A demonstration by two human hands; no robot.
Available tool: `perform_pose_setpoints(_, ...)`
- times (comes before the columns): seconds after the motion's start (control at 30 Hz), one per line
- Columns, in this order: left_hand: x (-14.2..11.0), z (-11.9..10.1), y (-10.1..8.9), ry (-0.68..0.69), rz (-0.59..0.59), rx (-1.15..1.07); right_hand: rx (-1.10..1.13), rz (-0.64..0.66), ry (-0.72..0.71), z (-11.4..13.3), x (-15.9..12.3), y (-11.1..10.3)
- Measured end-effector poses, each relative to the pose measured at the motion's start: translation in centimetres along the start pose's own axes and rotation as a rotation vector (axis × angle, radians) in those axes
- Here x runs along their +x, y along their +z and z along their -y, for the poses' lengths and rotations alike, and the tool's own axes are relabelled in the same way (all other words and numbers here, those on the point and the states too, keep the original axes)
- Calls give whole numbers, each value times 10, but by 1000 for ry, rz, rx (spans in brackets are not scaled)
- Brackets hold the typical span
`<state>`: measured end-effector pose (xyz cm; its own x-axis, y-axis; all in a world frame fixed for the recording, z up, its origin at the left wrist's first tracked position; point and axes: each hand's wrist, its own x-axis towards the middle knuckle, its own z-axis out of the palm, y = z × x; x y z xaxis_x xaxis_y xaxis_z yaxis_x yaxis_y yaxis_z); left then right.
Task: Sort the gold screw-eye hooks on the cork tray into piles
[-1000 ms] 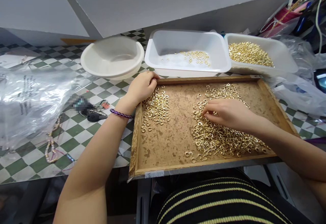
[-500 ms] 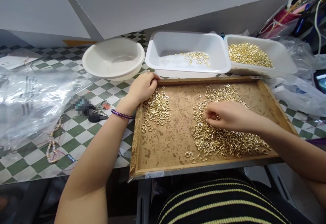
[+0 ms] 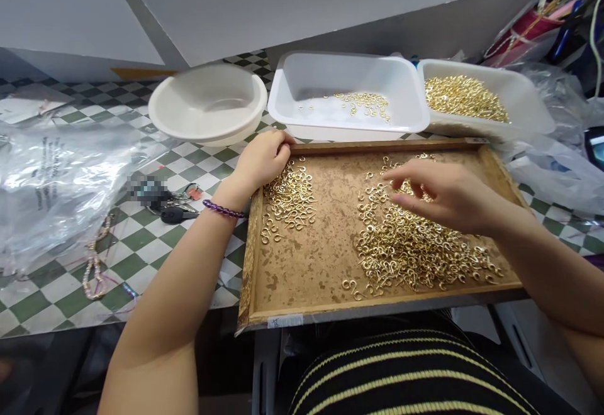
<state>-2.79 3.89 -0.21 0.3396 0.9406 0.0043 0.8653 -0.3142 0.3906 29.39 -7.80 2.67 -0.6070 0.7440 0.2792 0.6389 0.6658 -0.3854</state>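
A shallow wooden tray [image 3: 333,214] slants across my lap and the table's edge. My left hand [image 3: 262,161] is curled over its far left corner, gripping the rim. Just inside that corner lies a smaller pile of gold hooks [image 3: 296,200], each a tiny piece with a curled end. A larger heap of the same gold hooks [image 3: 415,254] covers the right half of the tray. Over the upper part of this heap hovers my right hand [image 3: 446,196], its thumb and fingers apart, with no hook visible in them.
Behind the tray stand a round white basin [image 3: 207,129], a white bin [image 3: 349,122] with scattered gold pieces, and another bin [image 3: 528,104] heaped with gold pieces. Clear plastic bags [image 3: 51,195], keys [image 3: 174,214] and a beaded strand [image 3: 94,276] lie left on the checkered cloth [image 3: 160,239].
My right hand has lifted from the larger heap and moved slightly up and right, its pinched fingers spreading apart. My left hand keeps its hold on the tray corner.
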Motion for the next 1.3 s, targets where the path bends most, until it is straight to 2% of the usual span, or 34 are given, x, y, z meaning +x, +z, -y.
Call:
perform_pose_setpoints(0.07,0,0,0,-3,1,2,12,278,-88,0,-2,7)
perform_pose_setpoints(0.13,0,0,0,-4,6,1,-12,469,-78,2,-3,14)
perform_pose_setpoints(0.2,0,0,0,-2,7,-2,-46,571,-11,6,-3,20)
perform_pose_setpoints(0.27,0,0,-1,-1,7,-4,-70,615,55,10,-2,23)
perform_pose_setpoints(0.47,1,3,0,4,4,2,-89,652,166,19,2,23)
perform_pose_setpoints(0.67,2,3,1,25,3,-14,-20,585,113,8,0,23)
perform_pose_setpoints(0.8,1,0,0,5,6,-17,9,608,156,3,-2,20)
perform_pose_setpoints(1.1,-1,0,-1,2,7,-19,278,503,190,-1,0,16)
perform_pose_setpoints(1.3,0,1,0,3,4,-9,407,567,193,-6,1,12)
